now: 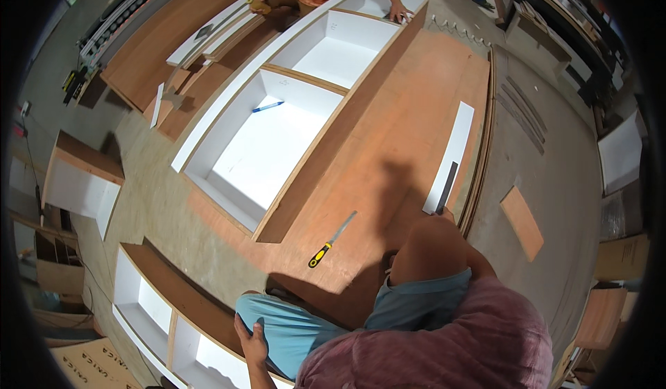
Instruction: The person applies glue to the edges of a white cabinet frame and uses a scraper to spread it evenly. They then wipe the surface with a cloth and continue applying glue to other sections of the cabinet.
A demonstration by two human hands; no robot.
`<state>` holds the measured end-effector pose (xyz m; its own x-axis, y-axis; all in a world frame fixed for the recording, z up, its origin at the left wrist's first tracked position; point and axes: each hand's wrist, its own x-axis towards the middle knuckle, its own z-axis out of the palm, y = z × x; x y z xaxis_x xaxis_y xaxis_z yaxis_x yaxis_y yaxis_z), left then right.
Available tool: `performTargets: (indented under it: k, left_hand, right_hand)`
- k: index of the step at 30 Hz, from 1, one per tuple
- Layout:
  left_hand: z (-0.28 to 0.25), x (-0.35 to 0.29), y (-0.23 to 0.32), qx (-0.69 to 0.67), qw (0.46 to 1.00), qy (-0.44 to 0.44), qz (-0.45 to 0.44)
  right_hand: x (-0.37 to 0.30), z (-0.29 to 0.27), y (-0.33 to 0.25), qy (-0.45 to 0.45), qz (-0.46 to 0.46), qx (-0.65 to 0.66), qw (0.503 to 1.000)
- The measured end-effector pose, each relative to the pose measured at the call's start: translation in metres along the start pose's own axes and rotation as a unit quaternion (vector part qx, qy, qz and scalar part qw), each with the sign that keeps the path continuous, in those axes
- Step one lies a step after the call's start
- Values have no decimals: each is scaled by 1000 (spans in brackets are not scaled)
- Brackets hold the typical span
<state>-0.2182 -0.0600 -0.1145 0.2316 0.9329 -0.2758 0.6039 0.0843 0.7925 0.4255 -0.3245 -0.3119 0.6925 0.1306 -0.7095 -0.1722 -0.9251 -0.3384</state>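
My left hand rests on my left thigh, fingers stretched out and nothing in them. Beyond my right knee, which covers most of it, my right hand is closed at the near end of a dark flat strip. That narrow strip lies along a long white strip, whose near end is also by my fingers. In front of me on the brown board lies a file with a yellow and black handle. No hand touches it.
A long white-lined wooden cabinet frame stretches away ahead, a blue pen inside. Another person's hand touches its far end. A second frame sits close on my left. A small wooden piece lies right.
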Motion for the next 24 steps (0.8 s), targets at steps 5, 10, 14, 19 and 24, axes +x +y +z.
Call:
performTargets:
  k: [5,10,14,19,24]
  left_hand:
    - [-10,-5,-11,-172,979,12,-105]
    - [-12,-6,-40,-324,934,-36,-145]
    - [-10,-1,-63,-368,909,-44,-193]
    - [-18,27,-34,-57,984,169,-27]
    - [20,75,85,-70,990,58,111]
  right_hand:
    - [-41,16,12,33,-53,-99,993]
    - [-116,26,72,152,-125,-219,956]
    - [-178,34,144,285,-174,-350,875]
    - [-230,50,174,208,-108,-321,917]
    - [-256,72,175,232,-81,-296,923]
